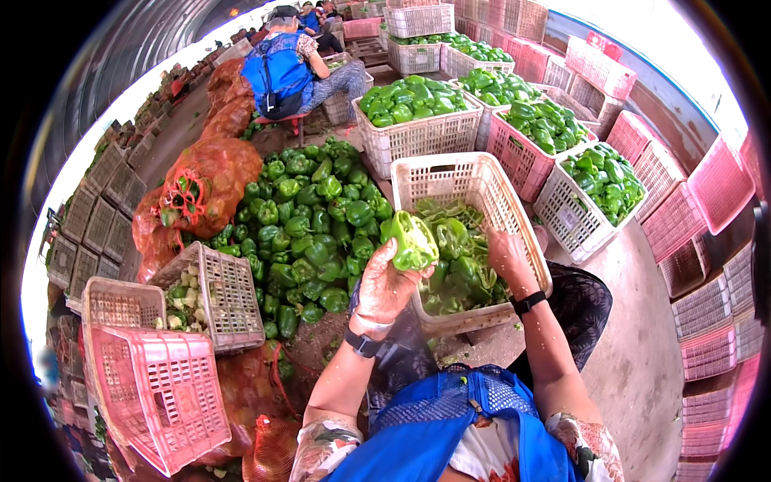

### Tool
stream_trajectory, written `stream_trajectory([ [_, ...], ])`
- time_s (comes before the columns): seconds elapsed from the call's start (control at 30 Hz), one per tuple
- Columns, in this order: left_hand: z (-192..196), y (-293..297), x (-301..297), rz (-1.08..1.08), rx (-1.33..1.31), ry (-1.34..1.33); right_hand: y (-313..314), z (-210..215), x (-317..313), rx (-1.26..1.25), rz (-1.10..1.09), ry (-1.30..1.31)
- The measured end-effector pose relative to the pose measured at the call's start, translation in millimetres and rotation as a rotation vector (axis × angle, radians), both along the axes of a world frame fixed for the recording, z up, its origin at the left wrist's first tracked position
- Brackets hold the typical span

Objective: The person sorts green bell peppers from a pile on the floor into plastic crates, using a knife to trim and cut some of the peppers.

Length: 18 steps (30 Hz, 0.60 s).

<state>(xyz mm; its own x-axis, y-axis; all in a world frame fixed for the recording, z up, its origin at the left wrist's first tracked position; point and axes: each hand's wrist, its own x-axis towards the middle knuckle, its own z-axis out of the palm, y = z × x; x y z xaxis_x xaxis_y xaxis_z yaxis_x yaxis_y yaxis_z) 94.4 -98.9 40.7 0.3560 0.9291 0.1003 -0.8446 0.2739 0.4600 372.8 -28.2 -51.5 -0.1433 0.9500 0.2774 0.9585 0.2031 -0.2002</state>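
Note:
A green bell pepper (414,241), cut open with its pale inside and seeds showing, is in my left hand (388,281). The fingers are wrapped around it, above the left side of a cream plastic crate (499,186). Over the crate's right part, my right hand (510,255) is closed with its knuckles up. Its fingertips are turned down, and what they hold, if anything, is hidden. Inside the crate lie whole green peppers (468,279) and a layer of light green scraps (444,211).
A big heap of green peppers (309,233) lies on the floor to the left, beside orange mesh sacks (217,173). Pepper-filled crates (422,132) stand ahead and right. Tilted crates, one pink (165,394), are at left. A person in blue (281,72) sits farther off.

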Motion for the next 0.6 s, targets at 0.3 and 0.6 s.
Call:
stream_trajectory([
  [0.3, -32, 15, 7, 0.087, 0.084, 0.398, -60, 97, -75, -0.315, 0.338, 1.162],
  [0.6, -28, 14, 21, 0.047, 0.15, 0.623, -56, 56, -72, -0.599, 0.325, 1.458],
])
